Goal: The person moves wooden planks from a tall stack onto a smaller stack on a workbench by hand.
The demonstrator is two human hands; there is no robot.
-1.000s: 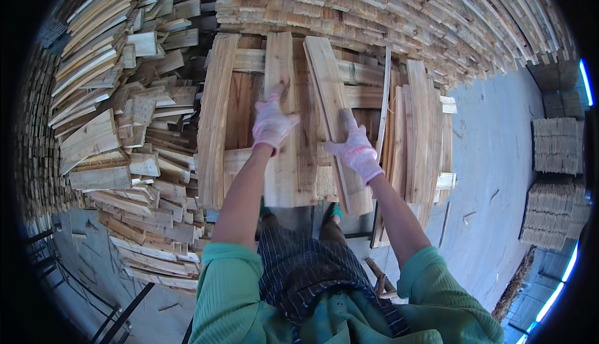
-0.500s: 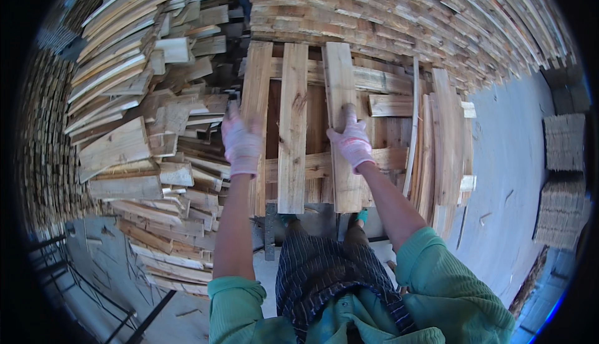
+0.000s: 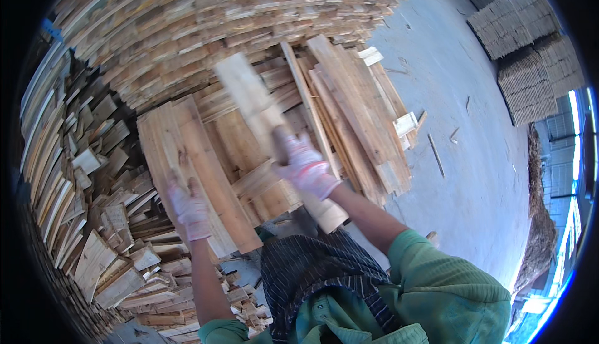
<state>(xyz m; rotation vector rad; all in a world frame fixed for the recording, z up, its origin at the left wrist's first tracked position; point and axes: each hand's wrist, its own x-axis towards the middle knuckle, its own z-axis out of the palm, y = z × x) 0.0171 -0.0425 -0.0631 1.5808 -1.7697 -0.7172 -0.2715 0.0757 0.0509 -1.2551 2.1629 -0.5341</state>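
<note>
My left hand [image 3: 189,210], in a pale glove with bare fingertips, lies with fingers stretched out on the left group of wooden boards [image 3: 209,172], which sit side by side. My right hand [image 3: 306,168], gloved the same way, grips a loose wooden board [image 3: 249,97]. That board is blurred and slants across the middle of the low pile, its near end close to my apron. Whether it is lifted clear of the boards beneath, I cannot tell. Crosswise boards [image 3: 259,181] show between the left group and the held board.
More boards [image 3: 352,100] lie lengthwise right of the held one. Behind rises a tall stack of planks [image 3: 218,38]; at left is a jumbled heap of short wood pieces [image 3: 103,219]. Bundled stacks [image 3: 527,85] stand across the grey floor [image 3: 455,157], where scraps lie.
The view has swung to the right. Boards that lay apart at the left now sit close together. My right hand has shifted its board rightward, away from them, while the left stays by the left boards.
</note>
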